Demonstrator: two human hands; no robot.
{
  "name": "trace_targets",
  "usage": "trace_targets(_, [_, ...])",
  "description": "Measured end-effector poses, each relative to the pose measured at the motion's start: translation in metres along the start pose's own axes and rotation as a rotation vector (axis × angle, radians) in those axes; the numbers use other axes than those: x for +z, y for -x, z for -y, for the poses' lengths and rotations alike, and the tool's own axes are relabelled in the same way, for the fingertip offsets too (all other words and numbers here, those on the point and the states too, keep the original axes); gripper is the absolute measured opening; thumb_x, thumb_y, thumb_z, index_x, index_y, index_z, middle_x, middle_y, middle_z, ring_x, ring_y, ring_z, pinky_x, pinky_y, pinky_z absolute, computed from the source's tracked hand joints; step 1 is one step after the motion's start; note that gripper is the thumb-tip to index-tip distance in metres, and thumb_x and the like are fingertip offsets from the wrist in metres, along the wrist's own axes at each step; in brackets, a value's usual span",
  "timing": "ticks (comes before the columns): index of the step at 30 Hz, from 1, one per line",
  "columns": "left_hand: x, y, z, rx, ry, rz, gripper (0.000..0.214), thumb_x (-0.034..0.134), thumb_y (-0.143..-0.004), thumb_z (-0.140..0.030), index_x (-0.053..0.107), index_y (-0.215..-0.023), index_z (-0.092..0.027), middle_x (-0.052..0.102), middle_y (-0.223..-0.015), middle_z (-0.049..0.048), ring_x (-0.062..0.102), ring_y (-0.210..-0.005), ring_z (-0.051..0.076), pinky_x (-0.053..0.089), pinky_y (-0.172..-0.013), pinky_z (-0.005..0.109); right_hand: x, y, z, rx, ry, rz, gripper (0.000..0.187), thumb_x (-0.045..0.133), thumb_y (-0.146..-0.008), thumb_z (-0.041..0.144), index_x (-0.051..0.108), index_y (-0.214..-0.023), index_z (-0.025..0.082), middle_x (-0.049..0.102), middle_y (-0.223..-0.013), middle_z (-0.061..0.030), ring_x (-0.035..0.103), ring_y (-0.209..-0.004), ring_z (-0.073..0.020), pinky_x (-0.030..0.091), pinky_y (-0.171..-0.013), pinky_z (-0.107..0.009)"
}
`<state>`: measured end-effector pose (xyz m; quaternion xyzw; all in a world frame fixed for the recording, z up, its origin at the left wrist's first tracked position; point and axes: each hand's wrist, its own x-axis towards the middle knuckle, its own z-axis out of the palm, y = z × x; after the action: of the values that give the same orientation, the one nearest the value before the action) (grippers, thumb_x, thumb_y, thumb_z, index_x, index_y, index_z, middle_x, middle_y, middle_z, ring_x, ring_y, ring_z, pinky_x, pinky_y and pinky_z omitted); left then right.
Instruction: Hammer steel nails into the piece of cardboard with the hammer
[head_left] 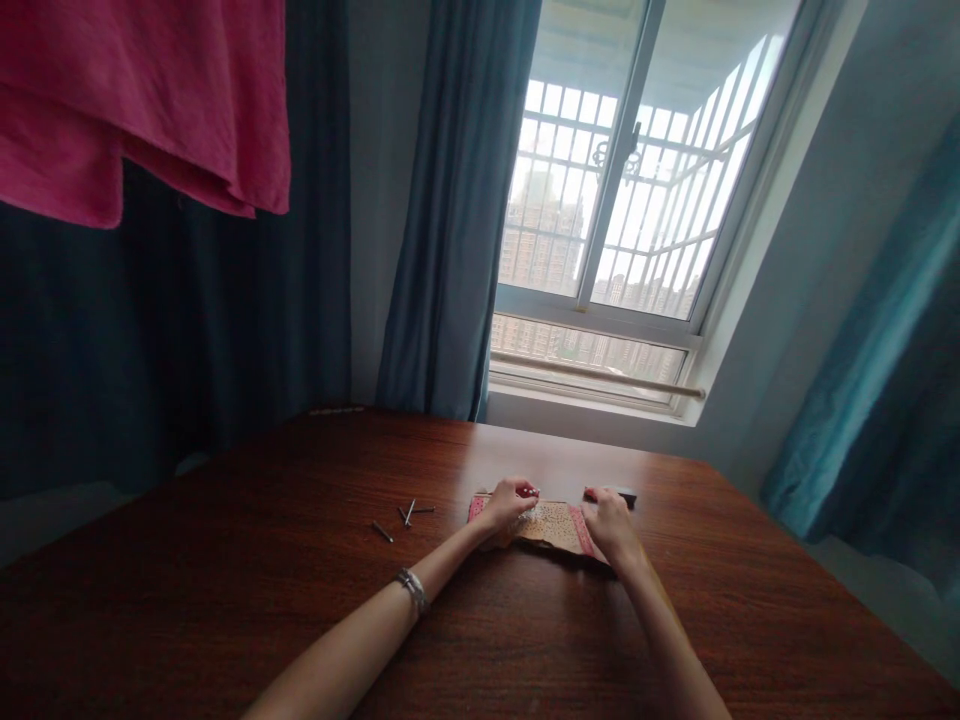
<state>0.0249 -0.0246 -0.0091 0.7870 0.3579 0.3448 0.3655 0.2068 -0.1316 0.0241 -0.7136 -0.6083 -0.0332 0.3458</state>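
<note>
A tan cardboard strip (551, 525) with dark speckles and pink patterned bands lies under and between my hands on the wooden table. Over its left part, my left hand (511, 500) is closed in a pinch; red and a small pale glint show at the fingertips, but what they hold is too small to name. My right hand (611, 522) is curled at the strip's right end, its fingers mostly turned away. Just behind its knuckles a dark bar-like object (628, 496) sticks out to the right. Left of the strip, several thin metal nails or screws (407, 513) lie loose.
The brown wooden table (300, 600) reaches back towards a barred window (600, 200). Blue curtains (450, 220) hang behind it and on the right. A pink cloth (187, 100) hangs at the upper left. A silvery bracelet (413, 591) circles my left wrist.
</note>
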Motion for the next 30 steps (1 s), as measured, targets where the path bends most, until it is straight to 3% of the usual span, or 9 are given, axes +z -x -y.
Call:
trace_targets(3, [0.0, 0.0, 0.0, -0.008, 0.0, -0.003, 0.024, 0.055, -0.068, -0.029, 0.066, -0.082, -0.013, 0.067, -0.08, 0.004, 0.059, -0.075, 0.015, 0.043, -0.067, 0.021, -0.028, 0.016, -0.023, 0.141, 0.363, -0.03, 0.033, 0.037, -0.081, 0.021, 0.057, -0.106, 0.011, 0.058, -0.095, -0.0173, 0.054, -0.089, -0.0283, 0.039, -0.078, -0.04])
trace_targets(7, [0.0, 0.0, 0.0, -0.006, 0.015, -0.005, 0.023, 0.055, -0.068, -0.028, 0.066, -0.081, -0.013, 0.067, -0.079, 0.0037, 0.059, -0.075, 0.015, 0.043, -0.066, 0.021, -0.041, 0.044, -0.043, 0.291, 0.646, 0.08, 0.038, 0.031, -0.085, 0.033, 0.055, -0.102, 0.01, 0.056, -0.093, -0.0197, 0.056, -0.088, -0.0319, 0.044, -0.067, -0.039])
trace_targets(12, [0.0, 0.001, 0.002, 0.015, 0.018, -0.001, 0.023, 0.054, -0.068, -0.027, 0.066, -0.08, -0.012, 0.067, -0.077, 0.0035, 0.059, -0.073, 0.014, 0.043, -0.065, 0.02, -0.037, 0.06, -0.044, 0.296, 0.634, 0.224, 0.038, 0.03, -0.085, 0.038, 0.056, -0.095, 0.011, 0.055, -0.093, -0.0192, 0.06, -0.082, -0.0323, 0.046, -0.063, -0.039])
trace_targets(18, [0.0, 0.003, -0.002, 0.015, 0.01, -0.005, 0.023, 0.052, -0.068, -0.026, 0.066, -0.079, -0.012, 0.066, -0.074, 0.0032, 0.058, -0.069, 0.014, 0.042, -0.064, 0.02, -0.035, 0.058, -0.047, 0.319, 0.517, 0.277, 0.038, 0.021, -0.088, 0.031, 0.054, -0.091, 0.012, 0.058, -0.091, -0.0192, 0.063, -0.081, -0.0295, 0.046, -0.064, -0.039])
trace_targets(22, [-0.001, 0.004, -0.006, 0.016, -0.002, -0.003, 0.022, 0.052, -0.068, -0.025, 0.067, -0.079, -0.012, 0.067, -0.073, 0.0032, 0.058, -0.069, 0.014, 0.042, -0.062, 0.02, -0.041, 0.052, -0.062, 0.358, 0.364, 0.318, 0.033, 0.024, -0.087, 0.033, 0.052, -0.087, 0.016, 0.062, -0.089, -0.0167, 0.063, -0.082, -0.0285, 0.045, -0.067, -0.038])
trace_targets(25, [-0.002, 0.005, -0.007, 0.008, -0.01, -0.007, 0.021, 0.053, -0.069, -0.025, 0.067, -0.079, -0.013, 0.067, -0.074, 0.0028, 0.059, -0.07, 0.014, 0.042, -0.063, 0.02, -0.043, 0.045, -0.065, 0.379, 0.138, 0.261, 0.027, 0.034, -0.083, 0.036, 0.053, -0.076, 0.019, 0.064, -0.082, -0.0131, 0.062, -0.079, -0.0256, 0.044, -0.062, -0.032])
trace_targets(27, [-0.002, 0.006, -0.008, 0.0, -0.009, -0.008, 0.021, 0.053, -0.069, -0.026, 0.067, -0.079, -0.014, 0.067, -0.075, 0.0028, 0.059, -0.07, 0.014, 0.042, -0.063, 0.02, -0.043, 0.041, -0.06, 0.41, -0.125, 0.207, 0.025, 0.04, -0.079, 0.039, 0.053, -0.069, 0.019, 0.061, -0.067, -0.0077, 0.06, -0.063, -0.0202, 0.041, -0.051, -0.027])
trace_targets(30, [-0.001, 0.006, -0.008, -0.018, -0.011, -0.013, 0.021, 0.053, -0.069, -0.027, 0.067, -0.079, -0.014, 0.067, -0.075, 0.0029, 0.059, -0.071, 0.014, 0.042, -0.064, 0.02, -0.045, 0.038, -0.042, 0.52, -0.633, 0.222, 0.027, 0.049, -0.073, 0.044, 0.052, -0.07, 0.018, 0.049, -0.053, 0.0023, 0.042, -0.036, -0.0087, 0.028, -0.034, -0.021])
